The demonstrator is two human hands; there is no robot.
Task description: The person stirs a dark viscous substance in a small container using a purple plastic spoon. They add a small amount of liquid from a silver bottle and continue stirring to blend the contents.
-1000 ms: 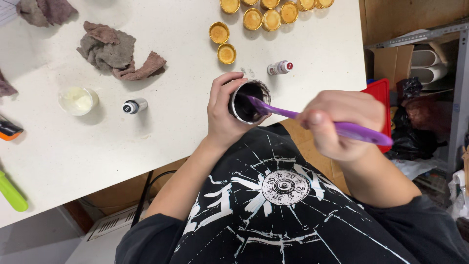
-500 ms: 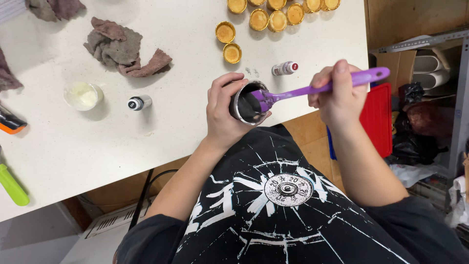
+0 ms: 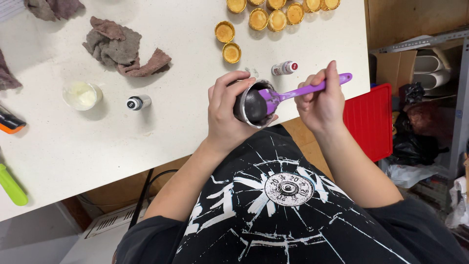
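Head view, looking straight down. Left hand (image 3: 225,115) is wrapped around a small round cup (image 3: 251,103), fingers curled over its far side and thumb on the near side, a full closed grasp. The cup is tilted so its mouth faces the camera; the inside is coated with a dark, nearly black material. It is held at the near edge of the white worktop (image 3: 161,127), lifted off the surface as far as can be told.

Right hand (image 3: 320,100) is closed on the handle of a purple spatula (image 3: 303,91), fingers folded around the shaft with the handle end sticking out past the knuckles. The spatula's blade end sits inside the cup mouth, against the dark material.

Around the hands, on the worktop:
- small white bottle with a red cap (image 3: 285,68), lying on its side, just beyond the cup
- small bottle with a dark cap (image 3: 138,102), lying on its side, left of the left hand
- shallow clear dish holding a pale creamy substance (image 3: 81,95), further left
- crumpled grey-brown rag (image 3: 122,48) beyond the dish
- gold-coloured round tins (image 3: 225,32), two close together near the cup and a cluster at the far edge
- green marker-like tool (image 3: 12,186) at the left near edge

A red panel (image 3: 369,122) stands off the worktop's right side.
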